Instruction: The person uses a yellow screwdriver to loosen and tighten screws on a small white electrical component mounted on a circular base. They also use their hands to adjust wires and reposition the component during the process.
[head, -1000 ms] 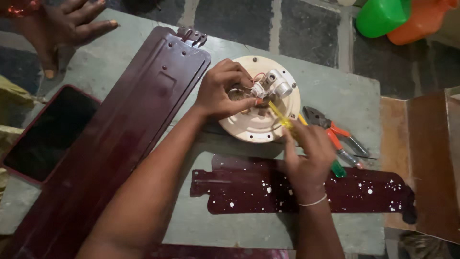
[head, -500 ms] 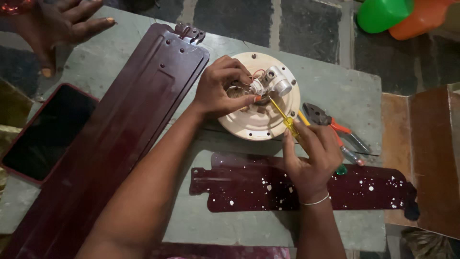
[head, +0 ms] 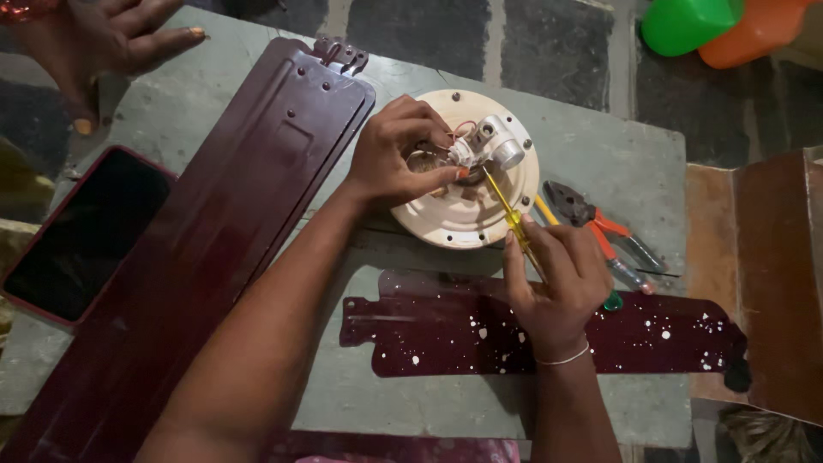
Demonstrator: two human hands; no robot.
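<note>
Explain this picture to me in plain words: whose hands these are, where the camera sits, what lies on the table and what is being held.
The camera is worn on a person's head and looks down at their own two bare hands. The left hand pinches small wires on top of a round cream motor housing. The right hand holds a yellow screwdriver, its tip at those wires. On the grey-green table lie long dark red fan blades, another paint-spattered blade, orange-handled pliers and a dark phone. The hand at the top left belongs to another person.
</note>
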